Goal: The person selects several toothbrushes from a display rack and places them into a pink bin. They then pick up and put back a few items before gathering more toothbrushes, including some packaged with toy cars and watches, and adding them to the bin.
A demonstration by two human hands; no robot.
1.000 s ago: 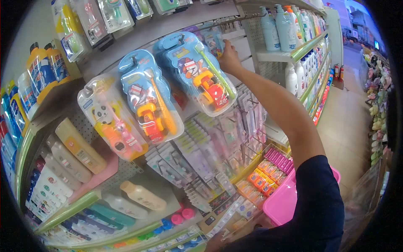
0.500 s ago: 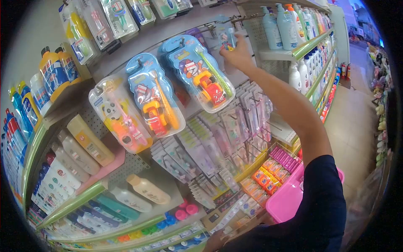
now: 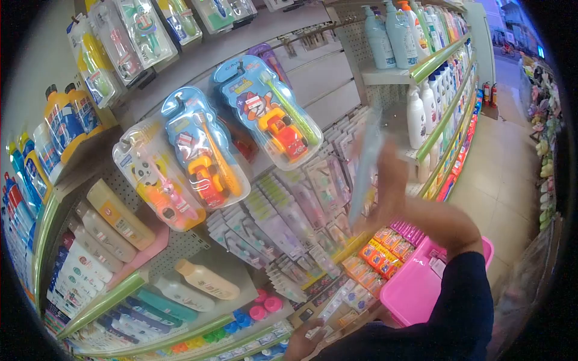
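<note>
My right hand (image 3: 391, 186) is raised in front of the rack, blurred by motion, its fingers round a thin pale-blue package (image 3: 366, 171) held upright. Low in the view, my left hand (image 3: 305, 340) is at a long clear-and-white package (image 3: 332, 308), partly cut off by my dark sleeve. Blue toothbrush packs with toy cars, one (image 3: 268, 111) at the centre and one (image 3: 205, 147) beside it, hang on the rack. A panda toothbrush pack (image 3: 158, 174) hangs to their left. Below them are rows of slim toothbrush packs (image 3: 283, 219).
A pink basket (image 3: 415, 289) is by my right sleeve, near orange soap packs (image 3: 380, 260). Shelves with pump bottles (image 3: 400, 36) line the right side. Lotion bottles (image 3: 208, 280) and yellow bottles (image 3: 63, 117) are at left. Fire extinguishers (image 3: 489, 94) are farther back.
My right hand has come down from the upper rack hook, bringing the pale-blue package towards me. The view has shifted slightly. My left hand stays low.
</note>
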